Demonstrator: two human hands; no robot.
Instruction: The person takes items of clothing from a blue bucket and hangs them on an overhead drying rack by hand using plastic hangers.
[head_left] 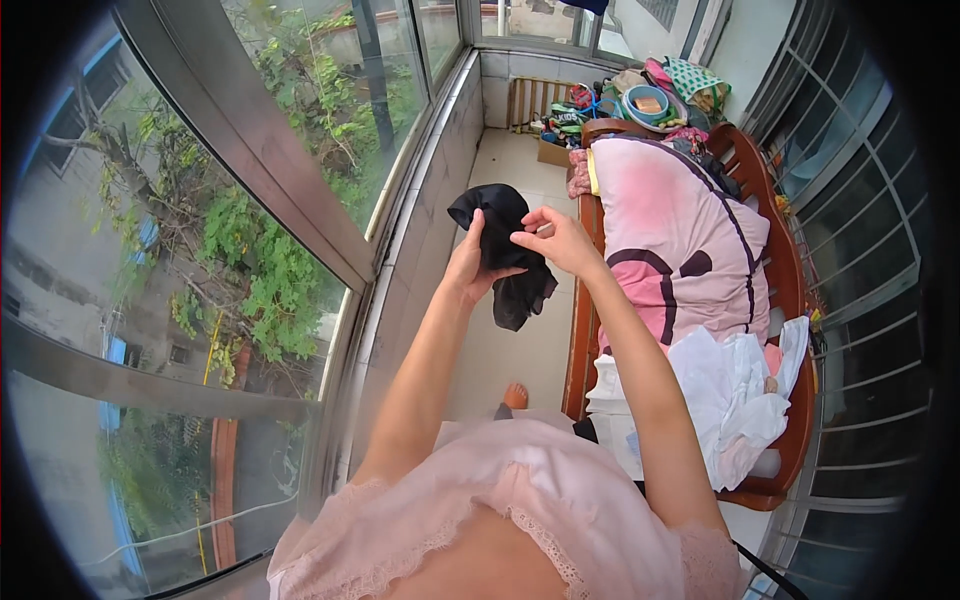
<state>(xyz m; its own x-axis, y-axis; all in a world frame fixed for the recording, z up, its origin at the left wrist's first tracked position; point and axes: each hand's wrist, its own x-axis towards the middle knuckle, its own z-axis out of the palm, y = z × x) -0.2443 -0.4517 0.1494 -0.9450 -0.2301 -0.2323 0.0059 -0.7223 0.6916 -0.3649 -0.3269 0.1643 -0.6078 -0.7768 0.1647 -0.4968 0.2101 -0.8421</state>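
A window [262, 145] lies left, a bench [584, 330] right, with floor [482, 370] between. Above the floor, a cloth [500, 232] is in the left hand [470, 264], the right hand [564, 243] at its right side. On the bench lies a quilt [675, 235], plastic bags [735, 400] nearer; a box [553, 153] stands beyond.

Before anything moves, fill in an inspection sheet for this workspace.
Surface: pale tiled floor; wooden bench to the right.
Job's things: black cloth, bunched, held above the floor.
Clutter: pink quilt and white plastic bags on the bench.
Hands: left hand holds the cloth; right hand beside it, contact unclear.
Cables: black cord, lower right.
Surroundings: windows left, barred window right.
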